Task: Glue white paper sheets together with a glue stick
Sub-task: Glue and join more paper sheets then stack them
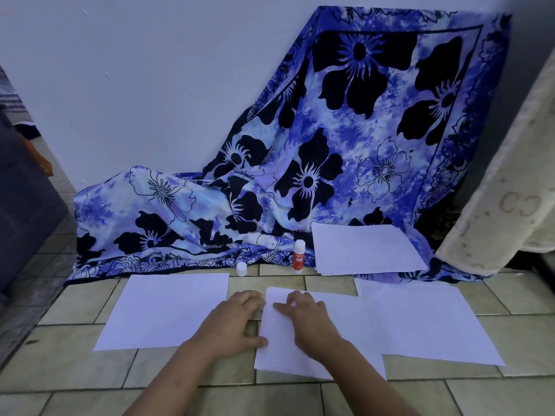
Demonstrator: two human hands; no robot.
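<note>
Glue stick (299, 256): white, orange-red label. Cloth (360, 130) behind it bore blue-white mottling, black flowers. Sheets (168, 310) before it were white; floor tiles (75, 370) beige.

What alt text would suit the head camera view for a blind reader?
The left hand and right hand rest on a white sheet on a tiled floor, between two other sheets. Behind stand a glue stick, a white cap and a paper stack.
</note>
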